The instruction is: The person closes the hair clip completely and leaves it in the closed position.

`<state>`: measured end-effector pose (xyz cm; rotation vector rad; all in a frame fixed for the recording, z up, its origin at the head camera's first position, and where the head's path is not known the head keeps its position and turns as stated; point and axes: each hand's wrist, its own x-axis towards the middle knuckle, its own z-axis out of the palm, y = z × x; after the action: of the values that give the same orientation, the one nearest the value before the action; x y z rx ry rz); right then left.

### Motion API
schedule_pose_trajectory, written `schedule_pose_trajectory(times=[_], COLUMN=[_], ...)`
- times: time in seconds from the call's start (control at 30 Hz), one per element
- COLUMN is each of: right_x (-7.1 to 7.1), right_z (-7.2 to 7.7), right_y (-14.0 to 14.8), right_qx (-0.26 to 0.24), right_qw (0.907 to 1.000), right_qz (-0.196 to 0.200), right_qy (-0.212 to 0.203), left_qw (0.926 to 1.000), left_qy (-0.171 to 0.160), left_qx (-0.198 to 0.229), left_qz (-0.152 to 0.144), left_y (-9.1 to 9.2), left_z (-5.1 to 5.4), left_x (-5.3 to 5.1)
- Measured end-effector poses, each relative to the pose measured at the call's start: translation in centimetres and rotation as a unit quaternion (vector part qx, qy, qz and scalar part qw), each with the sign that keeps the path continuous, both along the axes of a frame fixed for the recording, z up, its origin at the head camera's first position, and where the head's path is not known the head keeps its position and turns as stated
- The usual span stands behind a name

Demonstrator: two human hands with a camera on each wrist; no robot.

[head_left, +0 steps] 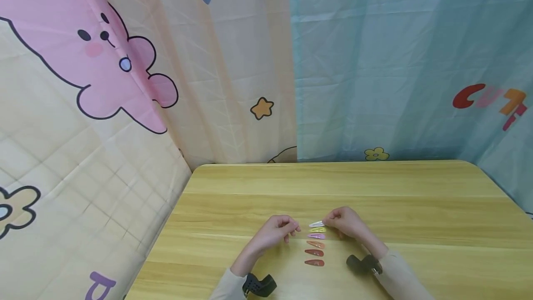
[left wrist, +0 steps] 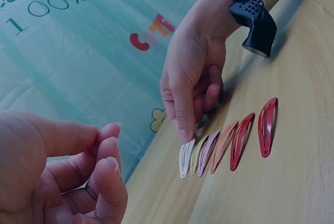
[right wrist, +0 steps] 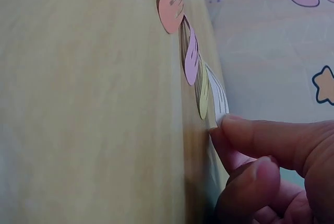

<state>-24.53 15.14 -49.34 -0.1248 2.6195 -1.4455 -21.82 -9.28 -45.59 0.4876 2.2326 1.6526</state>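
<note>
Several snap hair clips lie in a column on the wooden table. My right hand (head_left: 346, 222) pinches the wide end of the white hair clip (right wrist: 217, 98) between thumb and forefinger, at the far end of the column. Beside it lie a yellow clip (head_left: 317, 230), a purple clip (head_left: 316, 236) and an orange clip (head_left: 315, 244). Nearer me are a red clip (head_left: 314, 253) and another red clip (head_left: 314, 263), spaced wider apart. To the left of the column, my left hand (head_left: 276, 231) hovers with loosely curled fingers, thumb near the fingertips, holding nothing.
The light wooden table (head_left: 233, 189) ends against a printed curtain (head_left: 250, 59) behind and at the sides. Each wrist wears a black camera mount, the left one (head_left: 260, 285) and the right one (head_left: 362, 265), low over the tabletop.
</note>
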Motion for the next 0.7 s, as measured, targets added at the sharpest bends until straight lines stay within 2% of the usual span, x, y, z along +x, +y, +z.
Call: schedule_pose_trajectory(times=[0.07,0.17,0.33,0.57,0.7], right_x=[0.0,0.0,0.0,-0.1,0.0], right_z=[0.0,0.0,-0.2,-0.2,0.1], right_y=[-0.1,-0.2,-0.2,0.0,0.0], right_qx=[0.003,0.005,0.005,0.012,0.006], right_qw=[1.0,0.9999,0.9998,0.9995,0.9996], right_qz=[-0.003,-0.009,-0.019,-0.028,-0.028], right_qy=[0.0,-0.001,0.002,0.005,0.004], left_qw=[1.0,1.0,1.0,0.9997,0.9996], left_qy=[0.004,0.006,0.0,0.015,0.02], left_qx=[0.003,-0.001,-0.006,-0.013,-0.009], left_qz=[0.001,0.003,0.008,0.012,0.017], left_y=[0.0,0.0,-0.1,-0.2,-0.3], left_z=[0.7,1.0,-0.7,-1.0,-0.7], left_x=[0.4,0.7,-0.2,-0.5,-0.5])
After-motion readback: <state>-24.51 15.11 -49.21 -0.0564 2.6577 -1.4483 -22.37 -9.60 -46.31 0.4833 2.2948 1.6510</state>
